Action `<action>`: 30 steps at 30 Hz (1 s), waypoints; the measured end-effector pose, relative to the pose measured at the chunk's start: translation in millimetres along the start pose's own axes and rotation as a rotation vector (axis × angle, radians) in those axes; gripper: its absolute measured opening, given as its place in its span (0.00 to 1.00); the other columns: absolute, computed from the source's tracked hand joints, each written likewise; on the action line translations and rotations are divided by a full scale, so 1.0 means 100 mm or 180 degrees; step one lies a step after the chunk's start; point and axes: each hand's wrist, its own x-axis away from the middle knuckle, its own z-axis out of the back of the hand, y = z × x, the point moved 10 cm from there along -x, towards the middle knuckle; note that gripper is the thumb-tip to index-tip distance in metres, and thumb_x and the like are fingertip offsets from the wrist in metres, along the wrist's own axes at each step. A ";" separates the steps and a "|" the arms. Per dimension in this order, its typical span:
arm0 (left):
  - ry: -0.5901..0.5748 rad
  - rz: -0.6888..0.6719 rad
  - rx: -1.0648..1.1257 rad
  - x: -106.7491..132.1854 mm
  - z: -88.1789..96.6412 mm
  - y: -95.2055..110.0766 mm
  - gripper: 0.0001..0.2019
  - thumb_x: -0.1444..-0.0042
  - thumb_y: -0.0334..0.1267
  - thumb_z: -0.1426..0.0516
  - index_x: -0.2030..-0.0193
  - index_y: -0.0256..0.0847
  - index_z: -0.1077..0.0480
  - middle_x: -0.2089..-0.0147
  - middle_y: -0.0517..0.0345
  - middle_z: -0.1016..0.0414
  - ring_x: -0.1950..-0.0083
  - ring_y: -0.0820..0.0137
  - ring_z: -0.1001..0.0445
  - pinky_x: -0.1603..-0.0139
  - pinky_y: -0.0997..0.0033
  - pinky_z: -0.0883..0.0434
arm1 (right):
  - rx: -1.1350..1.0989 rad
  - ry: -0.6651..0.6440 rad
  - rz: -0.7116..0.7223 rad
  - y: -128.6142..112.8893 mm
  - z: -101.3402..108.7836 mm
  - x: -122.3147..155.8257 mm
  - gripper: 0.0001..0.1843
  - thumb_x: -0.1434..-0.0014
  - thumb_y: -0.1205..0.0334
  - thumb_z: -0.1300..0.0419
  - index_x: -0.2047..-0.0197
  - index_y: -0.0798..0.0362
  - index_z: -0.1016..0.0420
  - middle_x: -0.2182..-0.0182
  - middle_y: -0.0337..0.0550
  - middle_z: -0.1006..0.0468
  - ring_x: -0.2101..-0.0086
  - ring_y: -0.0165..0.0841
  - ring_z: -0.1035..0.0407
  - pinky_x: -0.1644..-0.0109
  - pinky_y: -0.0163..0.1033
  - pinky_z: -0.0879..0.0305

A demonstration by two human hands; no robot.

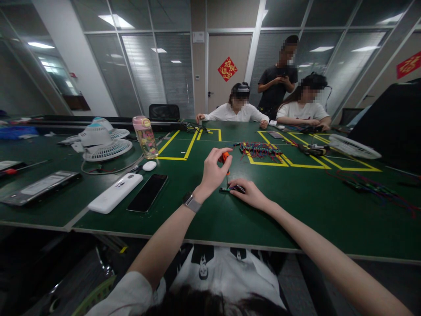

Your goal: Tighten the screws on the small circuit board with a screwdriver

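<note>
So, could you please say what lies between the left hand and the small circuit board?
The head view shows a screwdriver shaft, pointing down toward the circuit board.

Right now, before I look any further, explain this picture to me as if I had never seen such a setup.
There is no robot here, just a person working with bare hands. The one picture comes from a camera worn on that person's head, looking forward and down, so the arms reach in from the bottom.

The left hand, with a watch on its wrist, holds an orange-handled screwdriver, shaft pointing down at a small green board. The right hand rests low beside that board.

On the green table lie a black phone and a white device, with a bottle behind them. Farther off are wired boards and yellow tape. Three other people are across the table.
</note>
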 end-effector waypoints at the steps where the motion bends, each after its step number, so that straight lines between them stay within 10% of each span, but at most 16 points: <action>1: 0.0002 -0.0020 -0.0010 0.00 0.00 0.01 0.08 0.41 0.32 0.44 0.56 0.40 0.29 0.62 0.58 0.31 0.63 0.74 0.31 0.60 0.74 0.33 | -0.0003 0.0004 0.0003 0.00 0.00 0.00 0.06 0.42 0.63 0.40 0.60 0.52 0.25 0.56 0.47 0.22 0.55 0.38 0.28 0.48 0.46 0.34; 30: 0.0107 -0.0049 -0.0071 0.01 0.03 0.00 0.07 0.44 0.37 0.40 0.58 0.43 0.27 0.64 0.60 0.33 0.64 0.73 0.32 0.60 0.73 0.33 | 0.0001 0.0020 -0.0018 -0.03 0.01 -0.01 0.05 0.43 0.64 0.40 0.62 0.52 0.25 0.57 0.46 0.21 0.56 0.38 0.27 0.48 0.46 0.33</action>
